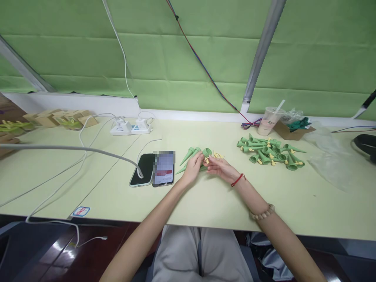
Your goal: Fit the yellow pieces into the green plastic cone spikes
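Note:
My left hand (194, 167) grips a green plastic cone (206, 152) near its wide end, just above the pale green table (205, 203). My right hand (219, 167) meets it from the right, fingertips pinching a small yellow piece (207, 160) by the cone. A few more green cones (189, 153) and yellow bits (217, 156) lie right behind the hands. A larger pile of green cones with yellow parts (270, 152) rests to the right.
Two phones (152, 169) lie left of the hands, one with a white cable plugged in. A power strip (131, 127), a plastic drink cup (268, 121), a cardboard box (293, 129) and a clear plastic bag (329, 156) sit along the back. Cartons (58, 117) stand far left.

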### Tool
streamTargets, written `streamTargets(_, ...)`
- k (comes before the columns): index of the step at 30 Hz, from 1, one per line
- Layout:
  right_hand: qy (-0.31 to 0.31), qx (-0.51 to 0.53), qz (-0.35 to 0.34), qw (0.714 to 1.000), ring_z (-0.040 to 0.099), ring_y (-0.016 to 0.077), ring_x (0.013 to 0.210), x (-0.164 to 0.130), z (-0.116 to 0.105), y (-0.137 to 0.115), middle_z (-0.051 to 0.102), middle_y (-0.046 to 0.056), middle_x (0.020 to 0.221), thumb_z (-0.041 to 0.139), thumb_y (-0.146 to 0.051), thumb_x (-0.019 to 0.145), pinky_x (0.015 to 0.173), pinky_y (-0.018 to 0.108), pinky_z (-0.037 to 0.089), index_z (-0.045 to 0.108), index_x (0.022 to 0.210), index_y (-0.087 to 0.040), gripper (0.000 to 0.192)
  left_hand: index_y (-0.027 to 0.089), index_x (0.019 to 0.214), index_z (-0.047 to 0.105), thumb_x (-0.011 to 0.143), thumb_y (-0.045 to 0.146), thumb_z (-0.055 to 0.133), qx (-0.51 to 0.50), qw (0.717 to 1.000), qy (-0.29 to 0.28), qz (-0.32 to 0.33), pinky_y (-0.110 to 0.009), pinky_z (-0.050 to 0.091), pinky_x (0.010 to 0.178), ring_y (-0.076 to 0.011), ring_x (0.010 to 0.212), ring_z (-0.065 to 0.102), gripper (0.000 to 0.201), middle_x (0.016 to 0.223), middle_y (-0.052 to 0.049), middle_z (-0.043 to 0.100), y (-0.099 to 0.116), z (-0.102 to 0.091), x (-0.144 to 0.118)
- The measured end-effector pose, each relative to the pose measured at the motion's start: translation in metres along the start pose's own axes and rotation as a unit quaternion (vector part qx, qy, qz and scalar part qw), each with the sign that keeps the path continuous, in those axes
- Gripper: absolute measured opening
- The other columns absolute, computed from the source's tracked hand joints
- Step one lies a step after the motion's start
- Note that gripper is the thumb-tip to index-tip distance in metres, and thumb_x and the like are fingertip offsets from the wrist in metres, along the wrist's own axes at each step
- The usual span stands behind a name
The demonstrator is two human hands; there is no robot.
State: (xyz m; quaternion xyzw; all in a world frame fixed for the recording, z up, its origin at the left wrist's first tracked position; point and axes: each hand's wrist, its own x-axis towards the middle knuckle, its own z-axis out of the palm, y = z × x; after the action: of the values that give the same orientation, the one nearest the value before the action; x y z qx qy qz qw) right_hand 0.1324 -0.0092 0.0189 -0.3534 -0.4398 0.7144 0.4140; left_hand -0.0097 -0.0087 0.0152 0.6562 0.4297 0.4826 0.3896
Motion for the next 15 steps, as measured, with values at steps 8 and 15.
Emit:
streamTargets(8,0.001,0.094,0.026,0.995,0.045,0.0031,0.045,-0.001,0.002,0.003,0.055,-0.005,0.058,0.071,-0.029,0.061,0.059,0.019,0.053,0.059,0.064,-0.017,0.017,0.015,0.066,0.056,0.084,0.039,0.043,0.025,0.996,-0.030,0.086,-0.023,0.035,0.066,-0.0118,0.074,0.044,0.032,0.076,-0.002,0.048,0.004,-0.011,0.003)
streamTargets(15,0.188,-0.206,-0.190,0.941,0.047,0.0085,0.051,0.002,0.004,0.014,0.051,-0.003,0.056,0.068,-0.027,0.055,0.051,0.024,0.047,0.047,0.053,-0.019,0.023,0.016,0.064,0.060,0.081,0.034,0.049,0.072,0.996,0.004,0.047,-0.024,0.034,0.064,-0.0124,0.070,0.045,0.027,0.072,-0.002,0.050,0.002,-0.002,0.000)
